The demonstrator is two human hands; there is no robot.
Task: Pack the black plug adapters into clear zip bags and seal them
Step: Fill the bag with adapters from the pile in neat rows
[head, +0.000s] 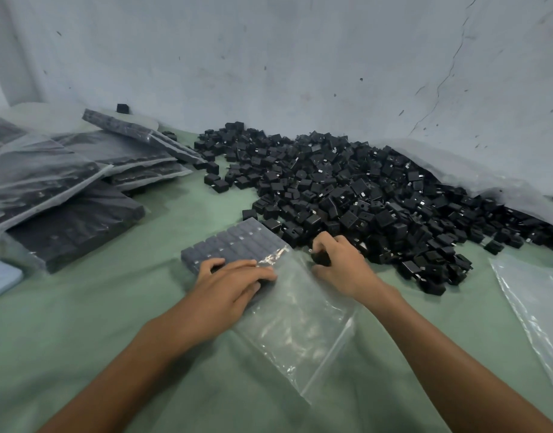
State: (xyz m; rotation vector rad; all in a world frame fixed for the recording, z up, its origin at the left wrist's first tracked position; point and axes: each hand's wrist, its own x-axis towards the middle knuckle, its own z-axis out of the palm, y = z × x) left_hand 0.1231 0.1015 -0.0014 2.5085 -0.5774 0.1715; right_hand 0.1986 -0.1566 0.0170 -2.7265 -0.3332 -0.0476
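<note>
- Fingers (253,271) of our left hand (228,285) lie straight and a little spread, pressing flat on the clear zip bag (300,323).
- Fingers of our right hand (337,267) are curled round a black plug adapter (320,259) at the near edge of the pile (378,195).
- We think we are in the filling step: the bag is only partly full and not yet zipped.
- Next, we think, the adapter must go in through the end near us and slide up beside the others, while the left hand holds the bag down.
- The bag lies flat on the green cloth (81,339), right in front of us. Its far end holds neat rows of adapters (234,242), packed tight. Its near end is flat, shiny and crinkly.
- The pile is big, black and messy, just beyond the bag and to its right.
- Full bags (65,182) are stacked off to the left.
- One more clear bag (537,301) lies on the right and seems to hold nothing.
</note>
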